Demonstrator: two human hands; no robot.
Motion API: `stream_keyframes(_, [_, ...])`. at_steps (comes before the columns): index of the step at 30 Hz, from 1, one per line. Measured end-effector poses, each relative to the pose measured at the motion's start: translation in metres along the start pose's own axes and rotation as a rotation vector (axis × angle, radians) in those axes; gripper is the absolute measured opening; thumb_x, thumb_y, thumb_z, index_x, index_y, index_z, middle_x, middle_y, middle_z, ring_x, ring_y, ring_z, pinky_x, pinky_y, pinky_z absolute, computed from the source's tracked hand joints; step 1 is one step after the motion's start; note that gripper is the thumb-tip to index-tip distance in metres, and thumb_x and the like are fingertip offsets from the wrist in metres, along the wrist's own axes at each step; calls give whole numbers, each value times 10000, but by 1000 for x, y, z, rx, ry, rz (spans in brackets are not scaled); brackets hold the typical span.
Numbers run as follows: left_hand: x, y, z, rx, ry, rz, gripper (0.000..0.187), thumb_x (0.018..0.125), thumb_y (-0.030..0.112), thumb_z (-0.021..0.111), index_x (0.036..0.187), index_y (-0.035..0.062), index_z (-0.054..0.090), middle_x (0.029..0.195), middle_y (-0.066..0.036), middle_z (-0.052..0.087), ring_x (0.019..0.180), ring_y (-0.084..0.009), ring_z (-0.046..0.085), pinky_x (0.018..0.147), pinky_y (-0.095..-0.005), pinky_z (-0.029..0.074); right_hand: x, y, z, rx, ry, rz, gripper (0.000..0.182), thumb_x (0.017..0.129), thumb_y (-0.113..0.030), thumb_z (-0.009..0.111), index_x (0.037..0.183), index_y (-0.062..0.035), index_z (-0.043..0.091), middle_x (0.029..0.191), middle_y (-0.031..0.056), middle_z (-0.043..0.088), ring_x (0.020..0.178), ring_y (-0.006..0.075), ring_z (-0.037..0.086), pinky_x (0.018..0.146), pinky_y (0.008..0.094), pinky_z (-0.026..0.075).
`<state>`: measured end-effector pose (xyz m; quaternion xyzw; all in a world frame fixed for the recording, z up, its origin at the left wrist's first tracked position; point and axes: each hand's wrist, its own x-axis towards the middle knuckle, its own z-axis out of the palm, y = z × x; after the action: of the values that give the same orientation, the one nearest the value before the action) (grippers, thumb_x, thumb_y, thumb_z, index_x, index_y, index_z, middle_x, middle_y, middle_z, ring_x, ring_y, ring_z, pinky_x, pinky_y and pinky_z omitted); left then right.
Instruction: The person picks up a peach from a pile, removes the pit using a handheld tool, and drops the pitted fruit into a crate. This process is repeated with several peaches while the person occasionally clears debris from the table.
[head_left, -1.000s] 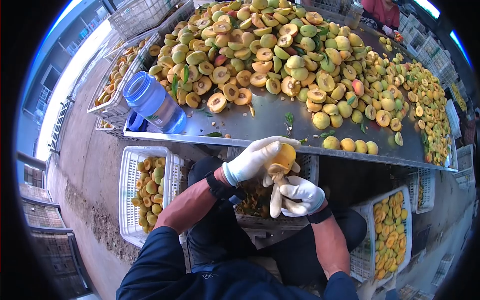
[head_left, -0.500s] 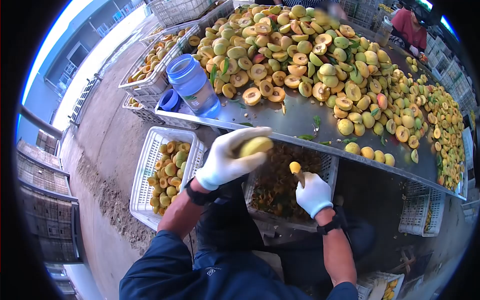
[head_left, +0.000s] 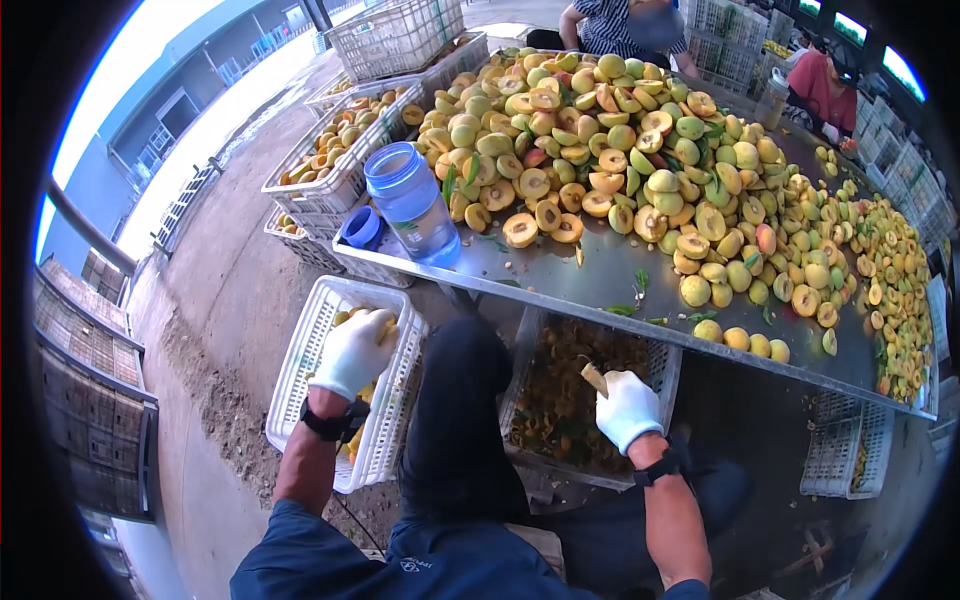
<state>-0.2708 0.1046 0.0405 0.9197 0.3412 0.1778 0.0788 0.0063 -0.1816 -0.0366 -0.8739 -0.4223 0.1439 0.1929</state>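
Note:
My left hand [head_left: 354, 350], in a white glove, is over the white basket [head_left: 372, 452] of fruit at the left; its fingers are bent, and what they hold, if anything, is hidden. My gloved right hand [head_left: 627, 408] is closed round a small tool [head_left: 594, 378] with a light brown end, above the crate [head_left: 664, 375] of dark scraps. Halved and whole yellow-green fruit [head_left: 600, 150] lies piled on the metal table [head_left: 540, 277] in front of me.
A blue-tinted bottle [head_left: 412, 205] and its blue lid [head_left: 361, 227] stand at the table's left corner. Fruit crates [head_left: 340, 165] are stacked at the left. Two people [head_left: 610, 28] sit across the table. Another crate [head_left: 846, 440] is below right.
My left hand has moved down and left from near the table edge, with a fruit in it then, to the basket. The yellow piece on the tool's tip is gone. The view has shifted slightly.

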Motion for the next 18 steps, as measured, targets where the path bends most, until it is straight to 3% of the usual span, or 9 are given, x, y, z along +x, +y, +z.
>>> stream_keyframes(1, [19, 19, 2, -59, 18, 121, 154, 894, 206, 668, 1000, 99, 699, 865, -150, 687, 833, -375, 678, 741, -451, 551, 2, -1, 1, 15, -27, -33, 155, 846, -216, 668, 887, -70, 697, 919, 191, 706, 873, 413, 688, 749, 518, 559])
stream_keyframes(5, [104, 80, 48, -138, 40, 227, 188, 911, 247, 624, 892, 67, 676, 790, -191, 675, 780, -400, 672, 686, -481, 538, 8, -8, 8, 10, -51, -131, 165, 859, -232, 648, 887, -79, 707, 903, 186, 711, 861, 422, 686, 761, 518, 563])
stream_keyframes(6, [127, 86, 66, -91, -15, 170, 271, 891, 318, 644, 900, 54, 700, 827, -211, 700, 806, -400, 692, 716, -482, 552, 9, -12, 2, -10, -75, -120, 172, 869, -235, 633, 884, -81, 709, 913, 188, 711, 867, 427, 681, 764, 520, 562])
stream_keyframes(8, [177, 96, 91, -95, -357, -106, 368, 859, 405, 662, 942, 53, 724, 928, -214, 728, 903, -391, 710, 784, -466, 563, 11, -14, -4, -25, -131, -70, 169, 870, -230, 628, 894, -89, 718, 916, 190, 713, 872, 422, 688, 764, 520, 567])
stream_keyframes(13, [220, 104, 122, 58, -286, -308, 634, 838, 483, 674, 1263, 14, 635, 1188, -257, 690, 1090, -410, 680, 938, -467, 540, 12, -3, -11, 10, -138, -102, 180, 872, -203, 602, 934, -93, 730, 956, 186, 721, 901, 409, 703, 777, 517, 574])
stream_keyframes(16, [249, 73, 173, -113, -331, -271, 765, 812, 490, 727, 1384, 13, 552, 1314, -274, 629, 1195, -367, 649, 1027, -445, 507, 11, -2, -24, 69, -174, -54, 195, 875, -195, 604, 973, -93, 739, 998, 184, 724, 941, 401, 709, 812, 510, 576])
stream_keyframes(18, [295, -10, 267, -517, -386, -79, 815, 781, 450, 778, 1449, 64, 517, 1358, -245, 621, 1310, -320, 582, 1110, -422, 438, 12, 3, -16, 76, -121, -84, 189, 885, -217, 604, 959, -87, 719, 968, 178, 719, 902, 405, 709, 767, 514, 577])
